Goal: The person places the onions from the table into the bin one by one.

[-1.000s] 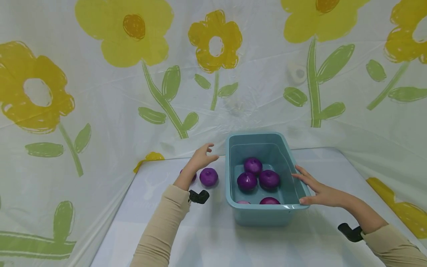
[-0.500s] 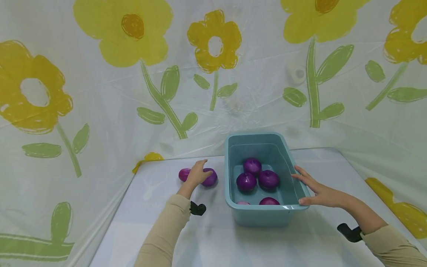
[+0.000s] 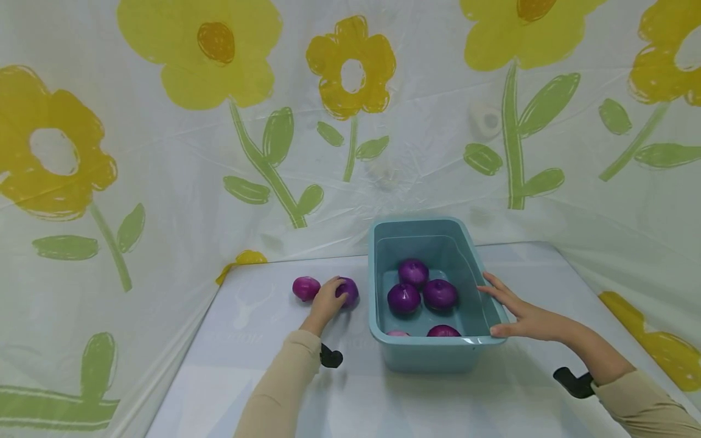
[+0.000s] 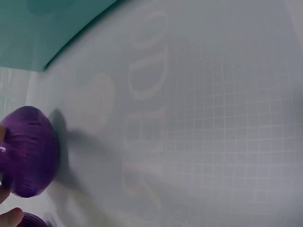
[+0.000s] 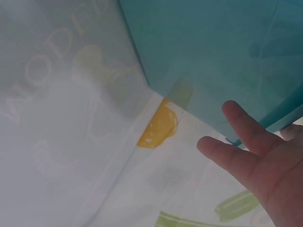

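Observation:
My left hand curls its fingers over a round purple onion left of the blue tub. In the left wrist view, fingertips lie against the onion at the left edge. A pinker onion lies on the table just left of that hand. My right hand rests on the tub's right rim near the front corner, thumb at the corner and fingers fairly straight. Two of its fingers extend along the outside wall in the right wrist view. Several purple onions lie in the tub, the front ones partly hidden by its wall.
The white table has faint printed lettering. Behind it hangs a white curtain with yellow flowers and green leaves, meeting the table's back and side edges. A black wrist band sits on the right wrist.
My left hand has come down from above the table onto the round onion and now grips it, leaving the pinker onion in full view. The right hand and tub have stayed put.

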`<state>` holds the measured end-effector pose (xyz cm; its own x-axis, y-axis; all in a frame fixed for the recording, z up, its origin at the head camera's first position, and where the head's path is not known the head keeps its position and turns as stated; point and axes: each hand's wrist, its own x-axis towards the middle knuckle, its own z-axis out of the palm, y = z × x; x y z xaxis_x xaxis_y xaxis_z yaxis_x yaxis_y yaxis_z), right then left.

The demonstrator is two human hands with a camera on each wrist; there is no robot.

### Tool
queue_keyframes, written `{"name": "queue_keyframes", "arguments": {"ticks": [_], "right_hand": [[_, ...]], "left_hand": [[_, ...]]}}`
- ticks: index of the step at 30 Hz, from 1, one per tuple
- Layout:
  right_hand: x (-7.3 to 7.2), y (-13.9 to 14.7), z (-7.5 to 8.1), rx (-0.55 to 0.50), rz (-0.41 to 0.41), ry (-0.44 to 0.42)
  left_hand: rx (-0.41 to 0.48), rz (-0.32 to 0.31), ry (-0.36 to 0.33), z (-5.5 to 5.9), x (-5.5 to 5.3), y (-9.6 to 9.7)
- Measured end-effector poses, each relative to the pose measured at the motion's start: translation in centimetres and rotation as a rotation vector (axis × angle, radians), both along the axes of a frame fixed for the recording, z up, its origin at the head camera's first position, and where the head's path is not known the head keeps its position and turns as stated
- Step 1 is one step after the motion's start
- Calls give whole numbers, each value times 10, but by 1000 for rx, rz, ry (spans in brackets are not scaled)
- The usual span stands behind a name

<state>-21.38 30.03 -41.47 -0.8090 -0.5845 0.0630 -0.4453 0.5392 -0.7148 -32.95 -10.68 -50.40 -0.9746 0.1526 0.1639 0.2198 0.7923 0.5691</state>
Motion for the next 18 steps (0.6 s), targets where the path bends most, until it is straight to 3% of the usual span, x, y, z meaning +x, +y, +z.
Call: {"name": "queue_keyframes", "arguments": {"ticks": [6, 9, 14, 18], "right_hand": [[0, 0, -2, 7, -10, -3], [0, 0, -1, 0, -2, 0], [0, 0, -1, -2, -1, 2], [1, -1, 0, -4, -2, 3]], "left_hand": [[198, 16, 27, -5, 3, 2], [269, -18, 37, -11, 1, 1], [237, -64, 41, -24, -5, -1], [177, -31, -44, -19, 1, 2]]}}
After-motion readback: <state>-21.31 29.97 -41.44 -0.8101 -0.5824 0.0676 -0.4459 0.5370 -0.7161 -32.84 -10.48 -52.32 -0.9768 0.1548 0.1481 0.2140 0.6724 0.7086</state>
